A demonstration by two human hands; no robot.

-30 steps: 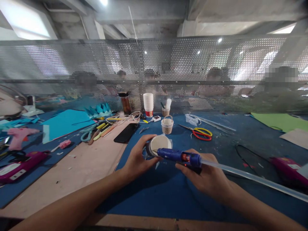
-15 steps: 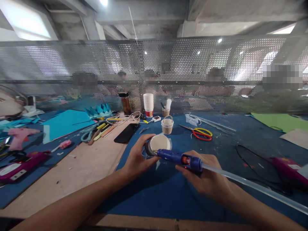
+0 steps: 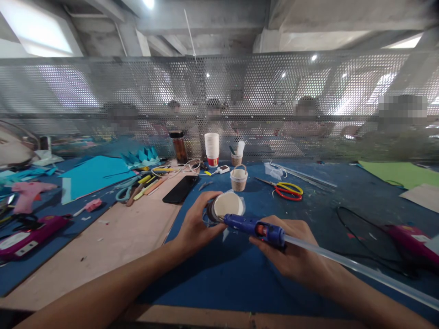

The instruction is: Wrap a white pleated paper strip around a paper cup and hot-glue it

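My left hand [image 3: 197, 224] is closed around the side of a small round cup [image 3: 229, 204] with a cream-coloured face and a dark side. A clear film edge shows at the cup's right. In my right hand [image 3: 291, 249] is a blue hot glue gun [image 3: 252, 226], with a long clear glue stick [image 3: 343, 258] running out of its back to the lower right. Its nozzle is at the cup's near rim; whether it touches cannot be made out. Beyond the cup stands a small basket [image 3: 238, 180] with a handle.
A black phone [image 3: 180, 189] lies left of the cup, red-and-yellow scissors [image 3: 288, 189] to the right. Behind are stacked paper cups [image 3: 212, 148] and a brown jar [image 3: 179, 148]. Magenta power strips [image 3: 32, 237] lie at both sides. A perforated metal screen [image 3: 267, 91] closes off the back.
The glue gun and my right hand have shifted very slightly left and down, the nozzle staying along the near rim. My left hand and the cup look almost unmoved.
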